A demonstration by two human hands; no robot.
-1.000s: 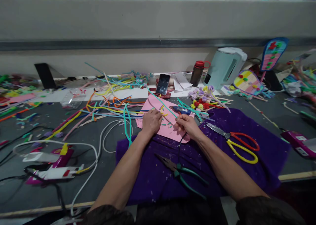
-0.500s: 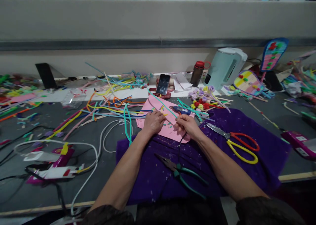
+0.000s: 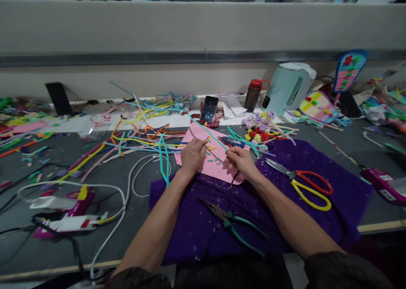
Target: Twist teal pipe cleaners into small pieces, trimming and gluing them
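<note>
Bare forearms, dark rolled-up sleeves

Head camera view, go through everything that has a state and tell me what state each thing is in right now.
left hand: resting on the pink sheet, pinching a small yellow piece.
right hand: shut on the teal pipe cleaner.
scissors: lying closed on the purple cloth.
pliers: lying on the cloth, jaws closed.
bottle: upright, red cap on.
kettle: lid down.
phone: propped up, screen dark.

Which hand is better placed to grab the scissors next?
Right. The right hand lies on the same side as the scissors, purple cloth between them, though it pinches a teal strip. The left hand rests on the pink sheet, farther away.
</note>
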